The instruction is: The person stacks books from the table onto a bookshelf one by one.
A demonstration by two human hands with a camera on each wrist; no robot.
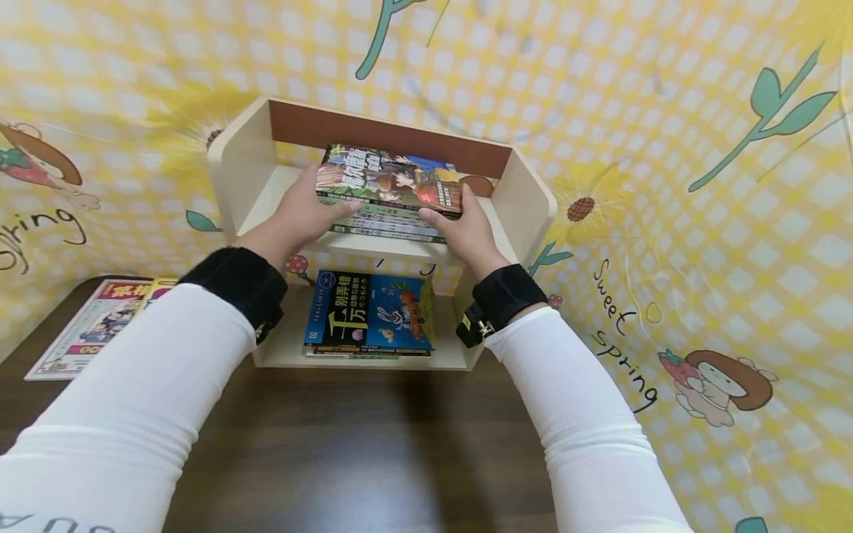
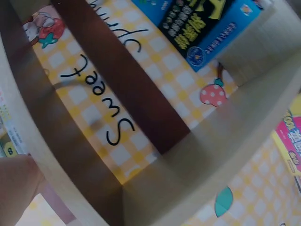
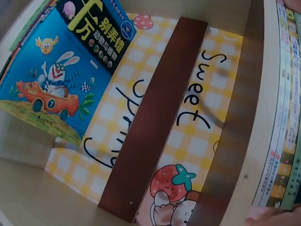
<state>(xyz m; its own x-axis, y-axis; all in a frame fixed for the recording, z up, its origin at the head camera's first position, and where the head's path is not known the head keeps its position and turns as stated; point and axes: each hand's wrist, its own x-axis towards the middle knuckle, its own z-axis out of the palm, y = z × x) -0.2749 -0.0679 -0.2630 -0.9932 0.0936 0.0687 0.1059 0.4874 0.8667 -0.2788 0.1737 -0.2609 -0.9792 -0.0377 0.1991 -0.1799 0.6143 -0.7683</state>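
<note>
A stack of books (image 1: 389, 178) sits on the upper board of a small cream bookshelf (image 1: 526, 203), a colourful comic-style cover on top. My left hand (image 1: 300, 211) grips the stack's left end, its thumb along the front spines. At the other end my right hand (image 1: 469, 226) holds the stack the same way, thumb in front. The fingers behind both ends are mostly hidden. In the right wrist view the spines of the stacked books (image 3: 282, 103) show beside the upper board. Only part of the left hand (image 2: 19, 188) appears in the left wrist view.
On the lower board lies another pile of books (image 1: 373, 311) with a blue and black cover. A magazine (image 1: 100, 326) rests on the dark wooden table (image 1: 360, 437) at the left. Checked yellow cloth (image 1: 633, 244) hangs behind and beside the shelf.
</note>
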